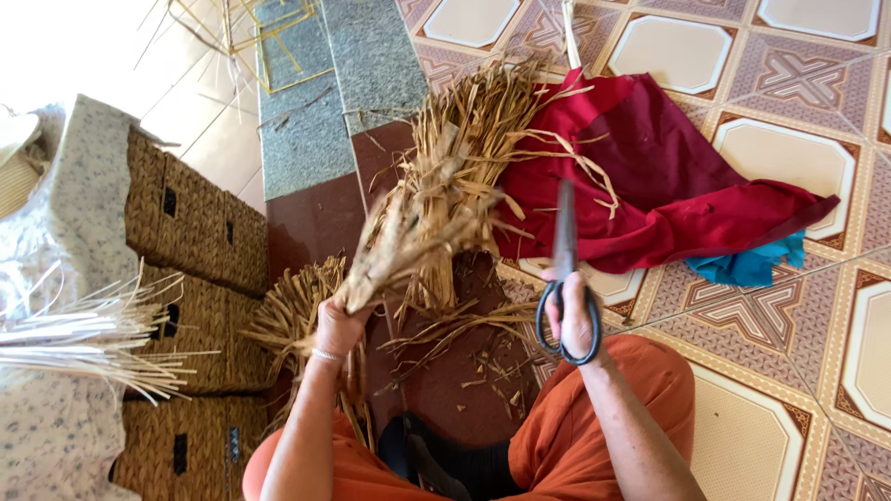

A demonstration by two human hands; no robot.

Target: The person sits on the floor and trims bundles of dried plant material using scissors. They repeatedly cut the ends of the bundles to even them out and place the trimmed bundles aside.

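Observation:
My left hand (339, 323) grips one end of a thick bundle of dried straw-coloured fibre strips (445, 186), raised over the floor and fanning out away from me. My right hand (574, 315) holds black-handled scissors (564, 278) with fingers through the loops, blades closed and pointing away, just right of the bundle and apart from it. A second pile of the same dried strips (292, 311) lies on the floor below my left hand. Loose cut scraps (483, 357) are scattered on the dark red floor between my knees.
A stack of woven baskets (190, 278) stands at the left, with pale thin sticks (83, 339) and patterned cloth (65, 213) beside it. Red cloth (668, 186) with a teal piece (752, 264) lies on the patterned tiles at the right. My orange-clad legs (640, 399) are at the bottom.

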